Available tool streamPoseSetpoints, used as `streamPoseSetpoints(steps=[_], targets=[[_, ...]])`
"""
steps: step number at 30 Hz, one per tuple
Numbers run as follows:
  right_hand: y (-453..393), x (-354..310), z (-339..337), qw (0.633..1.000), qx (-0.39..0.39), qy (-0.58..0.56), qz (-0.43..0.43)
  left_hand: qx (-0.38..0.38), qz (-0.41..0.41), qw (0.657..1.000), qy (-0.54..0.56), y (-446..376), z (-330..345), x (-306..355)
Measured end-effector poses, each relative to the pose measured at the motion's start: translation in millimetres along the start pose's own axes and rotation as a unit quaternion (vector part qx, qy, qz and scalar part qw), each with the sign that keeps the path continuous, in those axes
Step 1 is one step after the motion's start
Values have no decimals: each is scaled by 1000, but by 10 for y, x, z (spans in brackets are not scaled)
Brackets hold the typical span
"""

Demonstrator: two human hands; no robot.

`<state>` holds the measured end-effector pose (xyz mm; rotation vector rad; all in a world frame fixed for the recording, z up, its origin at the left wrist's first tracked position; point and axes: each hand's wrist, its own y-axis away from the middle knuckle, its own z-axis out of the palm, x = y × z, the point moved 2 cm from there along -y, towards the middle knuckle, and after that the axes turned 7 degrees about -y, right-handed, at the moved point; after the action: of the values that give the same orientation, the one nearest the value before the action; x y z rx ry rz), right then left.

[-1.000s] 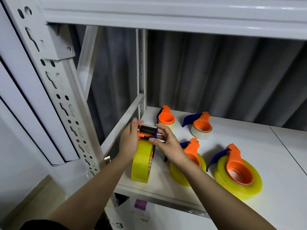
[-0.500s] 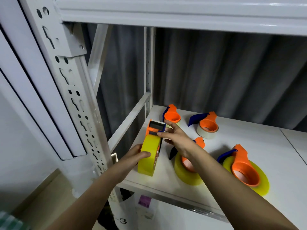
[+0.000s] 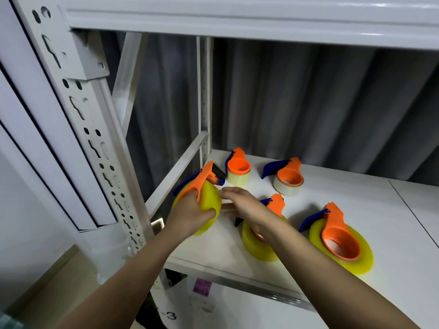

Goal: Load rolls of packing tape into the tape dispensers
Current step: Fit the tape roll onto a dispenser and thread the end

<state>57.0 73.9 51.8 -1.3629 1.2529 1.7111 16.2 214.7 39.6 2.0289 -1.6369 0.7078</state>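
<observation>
My left hand (image 3: 190,214) grips a yellow tape roll (image 3: 210,200) that sits in an orange and blue dispenser (image 3: 202,179), tilted at the shelf's left edge. My right hand (image 3: 244,205) hovers just right of it with fingers straight, holding nothing. Under my right wrist lies a second yellow roll in its dispenser (image 3: 261,245). A third yellow roll with dispenser (image 3: 342,243) lies flat at the right. Two dispensers with pale rolls, the left one (image 3: 238,170) and the right one (image 3: 288,180), stand at the back.
The white shelf board (image 3: 356,198) continues to the right past a seam. A perforated white upright (image 3: 95,143) and a diagonal brace (image 3: 175,172) stand close on the left. The shelf above (image 3: 237,17) limits headroom. A grey curtain hangs behind.
My left hand has shifted its grip up the roll and tipped the dispenser over to the left. My right hand has let go of the dispenser's head and dropped lower, fingers straight.
</observation>
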Motion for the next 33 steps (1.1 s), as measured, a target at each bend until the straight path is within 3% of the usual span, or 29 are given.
streamPoseSetpoints(steps=[3,9,22,26,33], targets=[[-16,95,79,999,-28,-32,18,29,34,993,-106,-28,62,78],[13,238,140,999,20,25,6,26,36,965,-260,-117,329,117],[77,359,141,1000,8,8,23,24,12,940,-339,-174,671,44],[126,385,127,999,-9,1,40,-25,-2,931,-363,-205,780,2],[100,420,130,998,-16,8,62,-8,-7,919,-393,-162,782,-13]])
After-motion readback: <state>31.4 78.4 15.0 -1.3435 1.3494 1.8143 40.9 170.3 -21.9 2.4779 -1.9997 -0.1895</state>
